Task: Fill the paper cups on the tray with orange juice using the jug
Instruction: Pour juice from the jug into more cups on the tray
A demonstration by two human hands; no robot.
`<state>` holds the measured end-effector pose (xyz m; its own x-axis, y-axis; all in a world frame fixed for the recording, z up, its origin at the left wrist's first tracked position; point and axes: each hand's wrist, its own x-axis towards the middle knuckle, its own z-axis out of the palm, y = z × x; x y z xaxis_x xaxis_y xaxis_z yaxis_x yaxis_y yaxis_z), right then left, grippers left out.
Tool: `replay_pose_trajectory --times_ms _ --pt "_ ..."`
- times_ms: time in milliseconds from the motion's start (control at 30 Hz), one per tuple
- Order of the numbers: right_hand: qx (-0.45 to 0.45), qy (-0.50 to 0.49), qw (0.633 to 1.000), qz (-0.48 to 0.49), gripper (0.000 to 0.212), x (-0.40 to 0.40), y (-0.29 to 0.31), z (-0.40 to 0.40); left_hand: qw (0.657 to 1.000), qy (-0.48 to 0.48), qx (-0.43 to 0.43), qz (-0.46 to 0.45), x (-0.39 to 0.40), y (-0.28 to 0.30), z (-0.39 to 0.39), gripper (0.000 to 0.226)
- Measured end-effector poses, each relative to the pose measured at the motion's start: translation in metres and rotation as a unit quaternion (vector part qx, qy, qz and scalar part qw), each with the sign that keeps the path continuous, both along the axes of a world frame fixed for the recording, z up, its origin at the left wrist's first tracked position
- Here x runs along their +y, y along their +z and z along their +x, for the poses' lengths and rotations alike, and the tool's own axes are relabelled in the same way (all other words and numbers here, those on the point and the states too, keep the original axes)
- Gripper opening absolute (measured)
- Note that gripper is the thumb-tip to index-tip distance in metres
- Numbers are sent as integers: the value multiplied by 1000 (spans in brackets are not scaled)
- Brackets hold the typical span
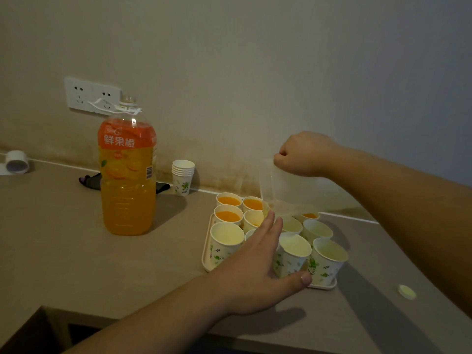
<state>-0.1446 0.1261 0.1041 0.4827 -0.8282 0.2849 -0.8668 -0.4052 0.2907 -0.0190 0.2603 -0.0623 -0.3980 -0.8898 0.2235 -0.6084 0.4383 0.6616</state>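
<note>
Translucent plastic jug, tipped steeply with its spout down over the back-middle cups of the tray; almost nothing orange is visible inside it. Right hand fisted around the jug's upper end, above the tray's back edge. Left hand flat, fingers extended and together, thumb spread, lying across the tray's front middle and touching the cups there; it grips nothing.

Tray: pale, rectangular, on the brown table, packed with white paper cups printed with green leaves.
- Filled cups: three at the tray's back left hold orange juice near the rim; one more with juice shows at the back, under the jug.
- Cup beneath the spout: a little orange at the bottom.
- Empty cups: front row and right side, pale insides only. One cup behind the left hand is mostly hidden.

Left of the tray, well apart: large juice bottle, uncapped, orange label, roughly three-quarters full. Between bottle and tray, by the wall: stack of spare cups. Right of the tray, on the table: small pale cap.
</note>
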Motion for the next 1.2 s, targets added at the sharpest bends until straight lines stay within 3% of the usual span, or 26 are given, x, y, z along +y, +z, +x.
replay_pose_trajectory --times_ms 967,1200 --pt "41 39 998 -20 45 7 -4 11 999 21 25 -6 9 -9 18 107" --pt "55 47 997 -29 45 5 -11 9 998 49 21 -25 7 -13 24 97"
